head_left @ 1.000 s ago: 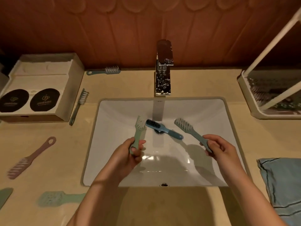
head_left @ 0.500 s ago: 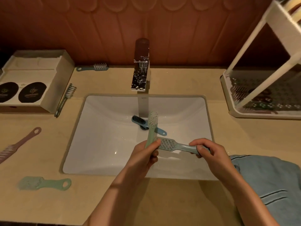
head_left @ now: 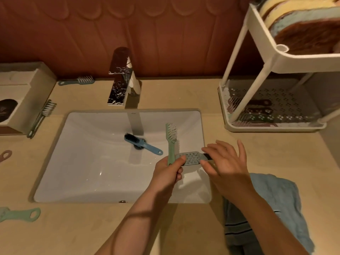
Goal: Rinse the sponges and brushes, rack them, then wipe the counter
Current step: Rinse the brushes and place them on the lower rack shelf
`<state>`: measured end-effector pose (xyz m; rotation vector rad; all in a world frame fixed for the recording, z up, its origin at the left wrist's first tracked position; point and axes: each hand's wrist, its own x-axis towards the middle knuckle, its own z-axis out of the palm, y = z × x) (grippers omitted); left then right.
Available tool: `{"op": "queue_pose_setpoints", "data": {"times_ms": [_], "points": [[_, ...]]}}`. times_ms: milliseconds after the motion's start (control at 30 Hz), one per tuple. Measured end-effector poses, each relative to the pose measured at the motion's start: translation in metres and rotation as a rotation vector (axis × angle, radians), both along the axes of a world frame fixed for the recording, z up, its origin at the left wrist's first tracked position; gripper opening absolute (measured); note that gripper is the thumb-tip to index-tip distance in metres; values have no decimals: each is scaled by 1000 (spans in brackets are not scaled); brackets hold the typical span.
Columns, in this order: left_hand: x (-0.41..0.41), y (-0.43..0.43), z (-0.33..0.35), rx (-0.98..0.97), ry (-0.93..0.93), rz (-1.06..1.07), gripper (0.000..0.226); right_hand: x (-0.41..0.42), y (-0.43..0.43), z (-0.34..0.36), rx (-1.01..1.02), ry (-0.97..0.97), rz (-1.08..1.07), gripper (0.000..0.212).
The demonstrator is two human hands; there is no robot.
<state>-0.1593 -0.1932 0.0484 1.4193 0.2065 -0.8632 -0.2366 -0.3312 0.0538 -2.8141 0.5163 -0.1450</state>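
Over the right side of the white sink [head_left: 55, 155], my left hand [head_left: 165, 173] grips a pale green brush [head_left: 171, 138] by its handle, bristle head up. A grey-blue brush [head_left: 191, 158] lies crosswise against it, its head by my left thumb. My right hand [head_left: 227, 162] hovers over that brush's handle with fingers spread; I cannot tell whether it still touches it. A blue brush with dark bristles [head_left: 142, 143] lies on the drain. The white two-tier rack [head_left: 272, 127] at the right holds dark brushes below and sponges [head_left: 303, 23] on top.
Water runs from the chrome tap [head_left: 119, 83]. More brushes lie on the counter: one behind the sink [head_left: 77, 81], one by the box [head_left: 41, 116], a green one [head_left: 20, 214] and a pink one [head_left: 4, 156] at the left. A blue towel [head_left: 266, 208] lies right of the sink.
Both hands brought their brushes together over the sink's right side. My right hand's fingers have uncurled from the grey-blue brush's handle. The view swung right, toward the rack.
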Motion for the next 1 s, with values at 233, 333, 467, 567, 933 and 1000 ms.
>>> {"op": "queue_pose_setpoints", "data": {"times_ms": [233,333,467,567,933,1000], "points": [[-6,-36,7,-20,-32,-45,23,-2,-28,6,181,-108,-26,54],[-7,-54,13,-29,-26,-60,17,-6,-47,6,243,-202,-51,43],[1,-75,22,-35,51,59,25,-12,-76,10,331,-308,-114,21],[10,-84,25,-15,81,105,27,-16,-109,7,386,-328,-215,15],[40,-97,26,65,16,90,27,45,-207,-1,371,-239,-446,21],[43,-97,25,85,-3,80,26,68,-218,-3,351,-243,-415,21]]}}
